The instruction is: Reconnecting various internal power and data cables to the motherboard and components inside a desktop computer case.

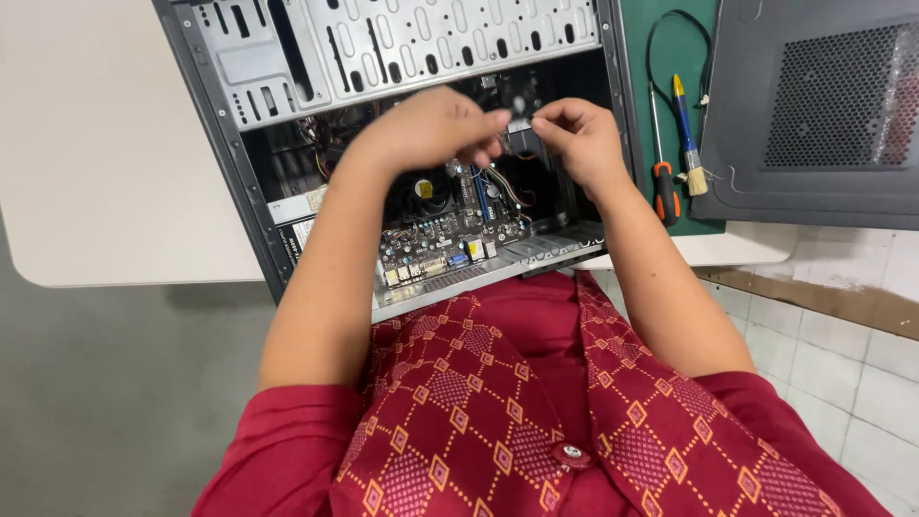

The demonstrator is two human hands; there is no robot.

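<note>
Over an opened computer case (287, 163) lying on a pale table (105, 153), seen from the head camera, a person in a red patterned top works with both hands inside the chassis; the left hand (431, 129) and the right hand (579, 139) meet above the motherboard (450, 235), fingertips pinched together on a small dark part (518, 125) held between them, too small to identify; coloured wires (507, 187) run just below the hands, beside the round cooler fan (421, 191); the perforated drive bay (383, 48) fills the upper case; on a green mat (670, 57) to the right lie a red-handled screwdriver (664, 187), a small brush (687, 134) and a black cable loop (680, 38), well apart from the hands; the detached grey side panel (814, 105) rests further right, partly over the mat; tiled floor shows beneath.
</note>
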